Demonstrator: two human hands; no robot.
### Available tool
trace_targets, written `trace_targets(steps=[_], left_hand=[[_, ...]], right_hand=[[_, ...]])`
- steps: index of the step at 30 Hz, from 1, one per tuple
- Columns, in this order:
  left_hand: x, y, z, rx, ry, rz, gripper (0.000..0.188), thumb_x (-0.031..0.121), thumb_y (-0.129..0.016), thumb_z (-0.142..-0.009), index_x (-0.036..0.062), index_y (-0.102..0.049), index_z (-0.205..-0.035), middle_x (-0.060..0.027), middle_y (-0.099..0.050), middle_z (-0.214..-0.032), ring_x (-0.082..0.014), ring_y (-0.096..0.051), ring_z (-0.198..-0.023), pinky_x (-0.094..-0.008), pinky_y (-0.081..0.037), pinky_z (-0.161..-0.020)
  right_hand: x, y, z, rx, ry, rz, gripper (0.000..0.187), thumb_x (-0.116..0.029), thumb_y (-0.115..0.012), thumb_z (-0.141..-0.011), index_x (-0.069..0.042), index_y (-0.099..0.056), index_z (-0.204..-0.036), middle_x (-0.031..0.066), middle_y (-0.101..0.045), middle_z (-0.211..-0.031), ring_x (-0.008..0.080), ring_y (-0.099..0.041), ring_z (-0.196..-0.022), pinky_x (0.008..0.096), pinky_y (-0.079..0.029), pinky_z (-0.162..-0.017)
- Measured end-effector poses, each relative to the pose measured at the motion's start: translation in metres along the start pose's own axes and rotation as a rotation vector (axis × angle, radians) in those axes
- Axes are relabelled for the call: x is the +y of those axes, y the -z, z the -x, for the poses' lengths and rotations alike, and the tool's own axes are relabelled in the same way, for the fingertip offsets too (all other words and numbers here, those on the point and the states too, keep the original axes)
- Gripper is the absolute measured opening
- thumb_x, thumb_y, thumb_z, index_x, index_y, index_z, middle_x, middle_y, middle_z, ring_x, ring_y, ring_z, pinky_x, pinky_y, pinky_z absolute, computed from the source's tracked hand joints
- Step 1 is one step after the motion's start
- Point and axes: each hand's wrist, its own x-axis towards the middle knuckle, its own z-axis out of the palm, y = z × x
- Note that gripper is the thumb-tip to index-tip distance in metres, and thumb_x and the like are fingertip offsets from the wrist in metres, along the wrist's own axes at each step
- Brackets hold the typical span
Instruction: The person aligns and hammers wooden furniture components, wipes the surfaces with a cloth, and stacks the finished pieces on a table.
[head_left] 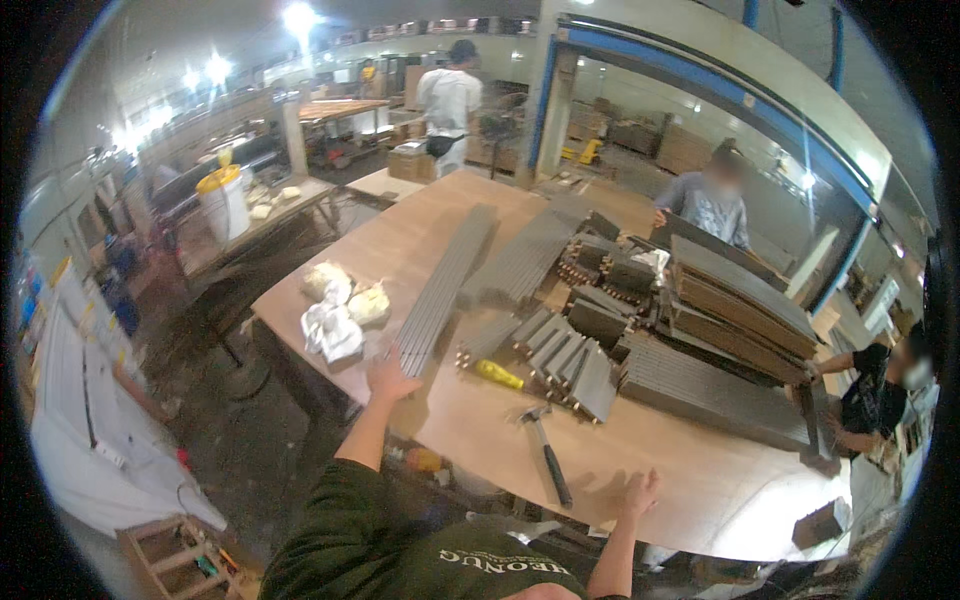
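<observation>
A row of long grey slats (450,285) lies side by side on the wooden table. At its near end is my left hand (390,380), thumb spread from the fingers, touching the slat ends without wrapping round them. My right hand (643,492) is curled closed low over the table's near edge; whatever may be inside the fingers is hidden. Between my hands lies a hammer (546,458) with a dark handle, its head pointing away from me. Beyond it are a yellow-handled tool (498,374) and short grey pieces (565,355) with pegs at their ends.
White and yellowish bundles (335,305) sit left of the slats. Stacked grey panels (740,300) and long boards (715,395) fill the right side. One co-worker (705,200) handles a panel across the table; another (875,390) touches boards at right. A bucket (222,200) stands far left.
</observation>
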Motion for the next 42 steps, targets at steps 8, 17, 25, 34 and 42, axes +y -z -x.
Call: trace_targets(steps=[8,17,25,34,42], left_hand=[[0.018,0.013,0.161,0.000,0.168,-0.040,0.107,0.055,-0.069,-0.061,0.0132,-0.020,-0.147,-0.0299,-0.035,-0.136,-0.0422,-0.042,-0.123,-0.0525,-0.032,-0.102],[-0.060,0.017,0.397,0.118,0.113,-0.081,0.109,0.051,-0.074,-0.055,0.0119,-0.026,-0.145,-0.0275,-0.050,-0.108,-0.0436,-0.052,-0.100,-0.0526,-0.041,-0.085],[-0.172,0.058,0.584,-0.196,0.315,-0.012,0.128,0.056,-0.080,-0.044,0.0108,-0.019,-0.147,-0.0224,-0.048,-0.099,-0.0404,-0.051,-0.090,-0.0511,-0.041,-0.079],[-0.192,0.101,0.624,-0.203,0.360,0.080,0.108,0.055,-0.070,-0.059,0.0095,-0.023,-0.145,-0.0201,-0.049,-0.091,-0.0376,-0.049,-0.083,-0.0499,-0.040,-0.075],[-0.183,0.115,0.596,-0.293,0.255,0.159,0.091,0.053,-0.060,-0.073,0.0083,-0.026,-0.144,-0.0181,-0.049,-0.085,-0.0351,-0.048,-0.077,-0.0488,-0.039,-0.071]], right_hand=[[-0.123,-0.013,0.092,-0.771,0.142,-0.678,0.041,-0.024,-0.057,-0.090,-0.004,-0.048,-0.124,0.0073,-0.055,-0.118,0.0186,-0.053,-0.110,0.0288,-0.040,-0.093],[-0.039,-0.089,0.328,-1.737,-0.878,-0.458,0.076,-0.062,-0.041,-0.090,-0.003,-0.037,-0.138,0.0151,-0.043,-0.139,0.0314,-0.042,-0.127,0.0466,-0.031,-0.106],[-0.062,-0.100,0.413,-1.705,-1.355,-0.761,0.091,-0.076,-0.043,-0.079,-0.007,-0.038,-0.139,0.0135,-0.043,-0.139,0.0349,-0.044,-0.125,0.0510,-0.030,-0.106],[-0.067,-0.067,0.467,-1.556,-1.369,-0.783,0.100,-0.083,-0.042,-0.072,-0.013,-0.035,-0.143,0.0112,-0.036,-0.145,0.0338,-0.035,-0.131,0.0575,-0.024,-0.106],[-0.087,-0.013,0.434,-1.546,-1.219,-0.834,0.099,-0.085,-0.042,-0.069,-0.016,-0.041,-0.140,0.0113,-0.042,-0.142,0.0321,-0.041,-0.126,0.0521,-0.033,-0.103]])
